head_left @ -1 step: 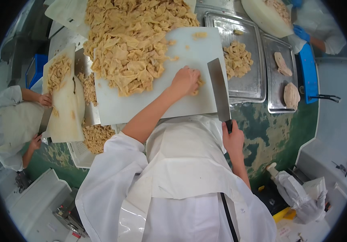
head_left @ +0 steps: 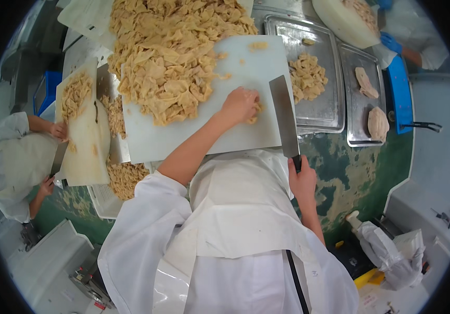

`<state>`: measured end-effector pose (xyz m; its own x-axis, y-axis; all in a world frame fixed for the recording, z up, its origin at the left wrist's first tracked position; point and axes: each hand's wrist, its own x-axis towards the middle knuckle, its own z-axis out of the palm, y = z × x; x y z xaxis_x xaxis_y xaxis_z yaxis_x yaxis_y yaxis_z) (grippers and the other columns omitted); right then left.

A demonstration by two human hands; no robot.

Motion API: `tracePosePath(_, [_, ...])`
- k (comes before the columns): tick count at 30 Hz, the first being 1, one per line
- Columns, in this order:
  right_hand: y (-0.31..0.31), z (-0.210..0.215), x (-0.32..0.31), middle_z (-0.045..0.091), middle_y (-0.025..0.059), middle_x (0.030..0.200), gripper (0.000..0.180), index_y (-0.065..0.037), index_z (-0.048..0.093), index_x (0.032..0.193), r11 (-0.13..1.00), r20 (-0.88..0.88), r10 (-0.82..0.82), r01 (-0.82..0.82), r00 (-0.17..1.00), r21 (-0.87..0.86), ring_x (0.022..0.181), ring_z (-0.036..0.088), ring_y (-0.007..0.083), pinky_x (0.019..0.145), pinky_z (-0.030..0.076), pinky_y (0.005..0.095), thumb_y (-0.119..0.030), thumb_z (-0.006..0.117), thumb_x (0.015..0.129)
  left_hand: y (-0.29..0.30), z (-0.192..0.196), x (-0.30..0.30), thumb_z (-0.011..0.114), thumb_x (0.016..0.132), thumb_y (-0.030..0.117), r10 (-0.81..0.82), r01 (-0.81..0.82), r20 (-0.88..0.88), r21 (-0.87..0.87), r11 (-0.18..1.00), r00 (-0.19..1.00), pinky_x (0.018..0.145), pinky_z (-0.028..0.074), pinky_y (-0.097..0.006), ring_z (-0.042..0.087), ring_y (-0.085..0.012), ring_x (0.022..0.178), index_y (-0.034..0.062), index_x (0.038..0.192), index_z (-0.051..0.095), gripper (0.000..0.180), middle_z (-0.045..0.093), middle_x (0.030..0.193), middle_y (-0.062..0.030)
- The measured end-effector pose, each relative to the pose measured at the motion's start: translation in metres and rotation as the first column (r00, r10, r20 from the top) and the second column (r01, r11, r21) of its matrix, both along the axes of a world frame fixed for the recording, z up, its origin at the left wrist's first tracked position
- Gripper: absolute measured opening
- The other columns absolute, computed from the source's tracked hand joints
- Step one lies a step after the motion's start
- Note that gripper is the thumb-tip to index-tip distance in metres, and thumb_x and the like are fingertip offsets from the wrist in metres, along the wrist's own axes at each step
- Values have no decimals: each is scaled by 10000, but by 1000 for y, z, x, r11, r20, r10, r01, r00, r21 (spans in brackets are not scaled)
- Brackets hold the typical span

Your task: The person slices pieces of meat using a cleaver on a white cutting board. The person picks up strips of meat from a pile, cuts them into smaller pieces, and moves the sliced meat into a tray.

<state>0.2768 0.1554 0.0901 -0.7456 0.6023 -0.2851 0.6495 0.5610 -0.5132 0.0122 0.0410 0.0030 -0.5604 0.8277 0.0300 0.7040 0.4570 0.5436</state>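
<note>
My left hand rests on the right half of a white cutting board. Its fingers are curled down over a small bunch of yellowish meat pieces, which look like chicken skin. A large heap of the same pieces covers the board's left and far side. In my right hand is the black handle of a broad-bladed knife. The blade points away from me along the board's right edge, a short way right of my left hand.
Right of the board lie a metal tray holding a small pile of pieces and another tray with two pale lumps. At left, a co-worker's hands hold a knife by a second board. A blue-gloved hand shows at far right.
</note>
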Motion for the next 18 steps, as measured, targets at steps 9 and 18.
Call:
tracePosePath(9, [12,-1,-5,548,172,551,308,-58,532,887,996,-15,-67,66,998,-65,591,587,434,535,418,502,-355,576,957,21,-13,-7,775,774,179,72,-122,164,321,939,984,771,529,-378,636,-252,860,66,950,627,256,638,1007,-97])
tracePosePath(18, [31,-2,-13,551,170,551,289,-60,533,888,998,-26,-33,31,999,-57,582,584,436,534,421,502,-337,580,957,29,-10,11,716,777,84,299,-331,159,249,910,941,743,496,-380,610,-256,857,83,905,633,152,654,843,-47])
